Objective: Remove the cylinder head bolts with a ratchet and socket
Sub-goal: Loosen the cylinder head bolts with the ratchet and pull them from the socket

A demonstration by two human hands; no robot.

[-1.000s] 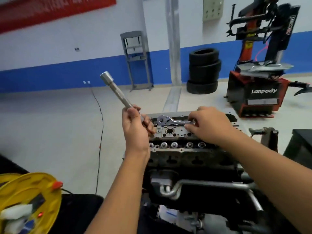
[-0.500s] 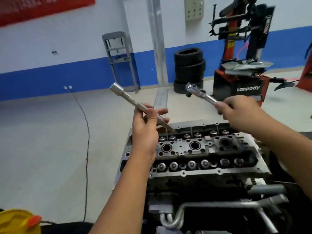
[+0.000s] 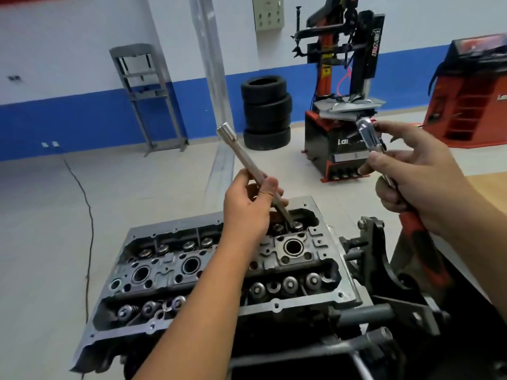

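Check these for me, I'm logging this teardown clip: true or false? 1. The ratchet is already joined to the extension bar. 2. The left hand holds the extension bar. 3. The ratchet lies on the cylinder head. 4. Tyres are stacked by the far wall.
1. False: the ratchet and the extension bar are apart, one in each hand.
2. True: the left hand grips it.
3. False: the right hand holds it above the cylinder head.
4. True: the tyres stand stacked there.

Cylinder head (image 3: 219, 272) front centre; socket extension (image 3: 248, 165) over its far-right corner (tilted), ratchet (image 3: 384, 163) right; tyres (image 3: 266, 112) behind.
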